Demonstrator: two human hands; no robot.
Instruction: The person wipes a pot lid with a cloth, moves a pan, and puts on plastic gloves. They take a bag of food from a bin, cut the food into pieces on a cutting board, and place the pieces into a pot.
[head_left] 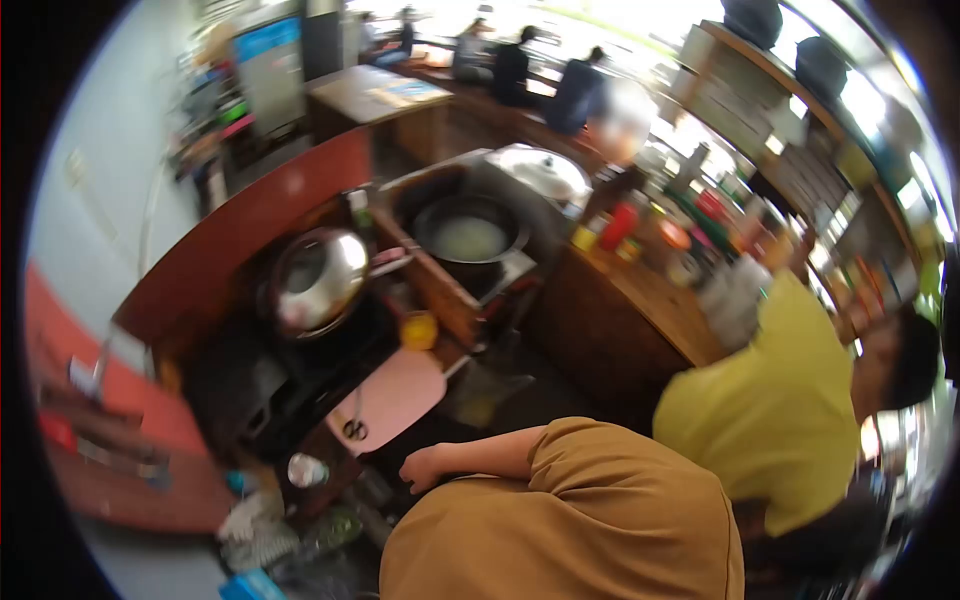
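My right hand [425, 468] reaches out from a brown sleeve [585, 455], just below the pink cutting board [400, 395]. Its back faces up and the fingers curl downward, so anything in them is hidden. Black-handled scissors [355, 430] lie at the board's lower left edge. An orange-yellow container [419, 331] stands by the board's upper end. To the upper left is a shiny metal lid or pan [322, 283] on the dark stove area. My left hand is out of view.
A dark wok [471, 230] with pale contents sits behind a wooden divider. Beside it is a silver lid [545, 172]. Bottles crowd the wooden counter [640, 290] at right, near a person in a yellow shirt [765, 410]. Several people sit far back.
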